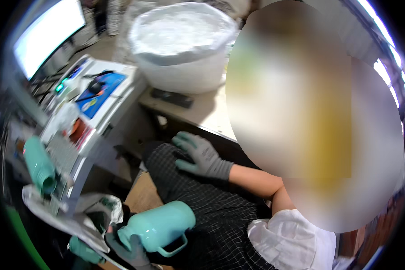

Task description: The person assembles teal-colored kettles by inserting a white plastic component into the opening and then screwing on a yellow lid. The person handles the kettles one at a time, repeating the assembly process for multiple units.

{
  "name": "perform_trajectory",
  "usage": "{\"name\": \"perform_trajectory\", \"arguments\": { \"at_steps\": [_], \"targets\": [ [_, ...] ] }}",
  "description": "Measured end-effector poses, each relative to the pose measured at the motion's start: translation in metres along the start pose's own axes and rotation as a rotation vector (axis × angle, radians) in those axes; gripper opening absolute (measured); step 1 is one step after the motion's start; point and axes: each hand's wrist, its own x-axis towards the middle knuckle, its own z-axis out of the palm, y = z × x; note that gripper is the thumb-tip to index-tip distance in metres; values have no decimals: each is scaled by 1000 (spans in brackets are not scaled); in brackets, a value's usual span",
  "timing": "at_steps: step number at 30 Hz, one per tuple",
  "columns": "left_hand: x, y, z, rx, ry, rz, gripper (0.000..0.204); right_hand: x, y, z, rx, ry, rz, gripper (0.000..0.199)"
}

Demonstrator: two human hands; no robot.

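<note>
Nearest us is our white sleeve, beside the dark checked cloth across our lap. At the cloth's left edge the turquoise jug lies tilted on its side, its looped handle on the lower side, and our gloved left hand is closed around its narrower end. Our gloved right hand rests farther out on the cloth, fingers spread, with nothing in its grasp that we can see.

We judge the handling to be partway: one jug is taken up and not yet set down, with only one hand on it. Another turquoise piece and a white bag sit to its left, untouched, and beyond them a turquoise bottle shows its open mouth, also unheld. How many are finished or waiting, we cannot tell.

Farther off, a white desk carries a blue mat; a large plastic-lined tub stands past a black device.
</note>
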Motion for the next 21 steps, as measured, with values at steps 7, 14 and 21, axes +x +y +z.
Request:
{"name": "perform_trajectory", "arguments": {
  "at_steps": [7, 14, 21],
  "targets": [
    [33, 24, 24, 172, -262, 51, 62, -155, 189, -220, -611, 552, 616, 55],
    [32, 57, 52, 99, -355, 41, 57, -358, 296, -313, -1304, -183, 1527, 43],
    [33, 12, -13, 345, -22, -41, 49, -265, 251, -313, -1104, 134, 1327, 44]
  ]
}}
